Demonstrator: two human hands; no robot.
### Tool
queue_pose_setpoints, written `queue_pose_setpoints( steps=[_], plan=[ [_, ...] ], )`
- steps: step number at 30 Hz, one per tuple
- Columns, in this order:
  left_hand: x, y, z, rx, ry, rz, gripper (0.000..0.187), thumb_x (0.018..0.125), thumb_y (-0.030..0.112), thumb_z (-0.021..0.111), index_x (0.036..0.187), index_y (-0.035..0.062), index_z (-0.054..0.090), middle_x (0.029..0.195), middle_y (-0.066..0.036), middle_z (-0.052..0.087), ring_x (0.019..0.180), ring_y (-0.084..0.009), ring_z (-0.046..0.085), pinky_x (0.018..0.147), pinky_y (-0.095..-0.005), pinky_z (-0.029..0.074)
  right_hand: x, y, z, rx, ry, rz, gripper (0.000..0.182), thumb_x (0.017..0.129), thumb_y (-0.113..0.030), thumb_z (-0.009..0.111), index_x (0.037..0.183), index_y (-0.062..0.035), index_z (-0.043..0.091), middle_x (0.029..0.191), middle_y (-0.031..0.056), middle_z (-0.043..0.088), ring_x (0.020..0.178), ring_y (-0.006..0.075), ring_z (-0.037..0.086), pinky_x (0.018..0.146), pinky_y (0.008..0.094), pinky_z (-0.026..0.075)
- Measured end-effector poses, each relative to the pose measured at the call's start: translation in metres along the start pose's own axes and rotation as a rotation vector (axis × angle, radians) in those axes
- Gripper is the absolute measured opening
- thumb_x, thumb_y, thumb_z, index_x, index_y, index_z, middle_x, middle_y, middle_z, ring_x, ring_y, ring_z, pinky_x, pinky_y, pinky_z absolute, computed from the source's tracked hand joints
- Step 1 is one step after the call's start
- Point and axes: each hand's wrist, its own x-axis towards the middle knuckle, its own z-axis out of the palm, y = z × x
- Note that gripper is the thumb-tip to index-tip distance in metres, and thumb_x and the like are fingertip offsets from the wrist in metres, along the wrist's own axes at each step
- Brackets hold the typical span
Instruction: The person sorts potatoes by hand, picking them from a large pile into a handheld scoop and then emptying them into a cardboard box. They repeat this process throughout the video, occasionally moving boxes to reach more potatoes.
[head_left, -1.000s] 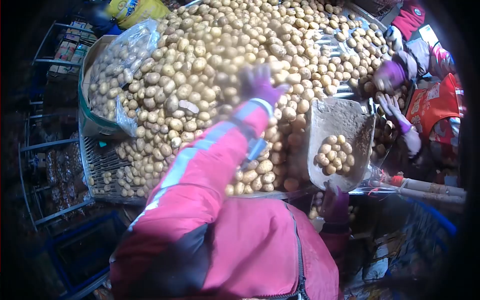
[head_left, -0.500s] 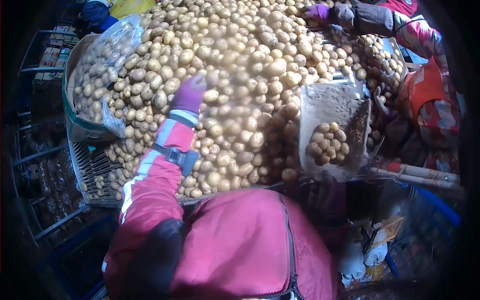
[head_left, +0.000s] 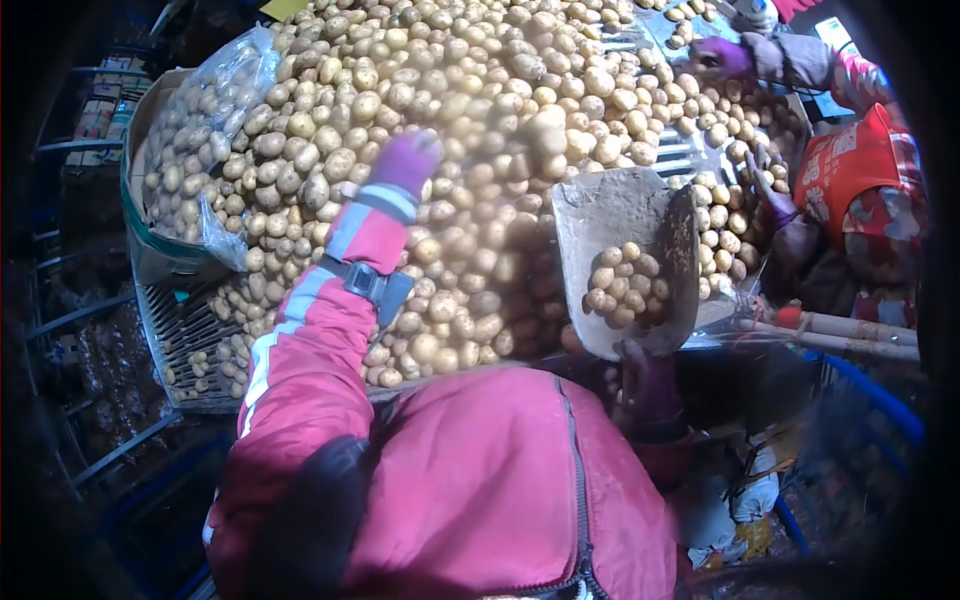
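Note:
My left hand (head_left: 408, 162), in a purple glove, is over the heap of potatoes (head_left: 300, 160). Its fingers point away from me and are blurred, so their grip does not show. At the lower right, my right hand (head_left: 642, 378) is wrapped round the handle end of a dirty, grey scoop (head_left: 620, 205). Several small potatoes (head_left: 628, 285) lie together in the scoop's near part. The scoop rests at the heap's right side, its wide mouth facing away from me.
On the left stands a cardboard box (head_left: 140, 235) with a clear plastic bag (head_left: 235, 85) of potatoes. A slatted grate (head_left: 180, 335) shows below it. At the right, another person's gloved hands (head_left: 725, 58) work beside a red bag (head_left: 845, 165). Pale poles (head_left: 850, 335) lie near the front edge.
My left hand has moved slightly right and away from me. The scoop in my right hand has shifted left, with its potatoes still inside. The other person's far hand has moved right and nearer.

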Motion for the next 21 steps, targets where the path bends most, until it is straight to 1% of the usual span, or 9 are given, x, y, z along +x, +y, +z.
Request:
queue_pose_setpoints(
  steps=[1,4,7,9,11,14,19,20,21],
  plan=[
    [-0.009,0.012,0.008,-0.017,0.026,-0.165,0.016,0.086,0.021,0.062,0.099,0.0104,0.065,0.104,-0.014,0.063,0.097,-0.0331,0.059,0.084,-0.0424,0.050,0.004,0.001,-0.001,0.085,-0.024,0.077,0.025,0.099,-0.027,0.052,0.102,-0.0039,0.059,0.081,0.0042,0.060,0.062,0.0112,0.057,0.052,0.0250,0.044],
    [-0.032,0.036,0.014,0.159,-0.126,-0.034,0.034,0.083,0.026,0.066,0.112,0.0092,0.064,0.120,-0.017,0.060,0.112,-0.0338,0.057,0.097,-0.0425,0.046,-0.010,-0.007,0.013,-0.145,-0.036,-0.106,0.028,0.100,-0.031,0.051,0.104,-0.0052,0.060,0.079,0.0047,0.060,0.059,0.0142,0.057,0.051,0.0266,0.045],
    [-0.054,0.072,0.005,-0.171,-0.265,-0.169,0.040,0.083,0.027,0.068,0.116,0.0066,0.064,0.125,-0.019,0.059,0.116,-0.0341,0.056,0.100,-0.0426,0.046,-0.004,-0.013,-0.007,-0.964,-0.148,-0.592,0.029,0.099,-0.032,0.053,0.113,-0.0072,0.058,0.088,0.0036,0.060,0.078,0.0156,0.061,0.067,0.0262,0.050],
    [-0.065,0.077,0.005,-0.371,-0.241,-0.223,0.040,0.083,0.027,0.067,0.116,0.0055,0.063,0.124,-0.018,0.059,0.116,-0.0336,0.056,0.099,-0.0421,0.047,0.028,-0.023,0.010,-0.921,-0.102,-0.752,0.029,0.099,-0.032,0.052,0.112,-0.0070,0.058,0.088,0.0036,0.060,0.076,0.0155,0.060,0.066,0.0262,0.049],
    [-0.069,0.040,0.013,-0.189,-0.223,-0.170,0.041,0.083,0.029,0.067,0.116,0.0048,0.063,0.122,-0.019,0.060,0.113,-0.0343,0.058,0.096,-0.0430,0.048,0.054,-0.035,0.038,-0.800,-0.067,-0.795,0.029,0.099,-0.031,0.052,0.112,-0.0067,0.058,0.087,0.0036,0.060,0.075,0.0153,0.060,0.065,0.0262,0.049],
    [-0.022,0.048,-0.028,-0.299,-0.177,-0.558,0.049,0.083,0.035,0.067,0.120,0.0047,0.061,0.120,-0.021,0.061,0.112,-0.0364,0.058,0.094,-0.0453,0.048,0.064,-0.042,0.051,-0.728,-0.059,-0.807,0.028,0.099,-0.031,0.052,0.111,-0.0063,0.058,0.086,0.0036,0.059,0.073,0.0151,0.059,0.063,0.0262,0.049],
    [-0.004,0.031,0.022,0.092,-0.108,-0.335,0.064,0.080,0.047,0.069,0.128,0.0060,0.058,0.118,-0.023,0.062,0.106,-0.0387,0.061,0.094,-0.0439,0.048,0.065,-0.042,0.057,-0.718,-0.060,-0.804,0.027,0.099,-0.029,0.052,0.110,-0.0055,0.058,0.085,0.0036,0.059,0.070,0.0147,0.058,0.061,0.0263,0.048],
    [0.001,0.041,0.023,-0.115,-0.267,-0.540,0.068,0.079,0.049,0.070,0.130,0.0056,0.057,0.119,-0.023,0.062,0.107,-0.0387,0.061,0.094,-0.0429,0.048,0.067,-0.043,0.059,-0.708,-0.062,-0.799,0.027,0.099,-0.029,0.052,0.109,-0.0054,0.058,0.084,0.0036,0.059,0.069,0.0147,0.058,0.060,0.0263,0.048],
    [-0.004,0.037,0.037,-0.404,-0.301,-0.358,0.062,0.082,0.047,0.068,0.127,0.0064,0.058,0.117,-0.022,0.063,0.106,-0.0380,0.061,0.093,-0.0425,0.049,0.069,-0.043,0.062,-0.703,-0.066,-0.797,0.026,0.099,-0.029,0.052,0.109,-0.0053,0.058,0.084,0.0036,0.059,0.068,0.0146,0.058,0.060,0.0263,0.048]
  ],
)
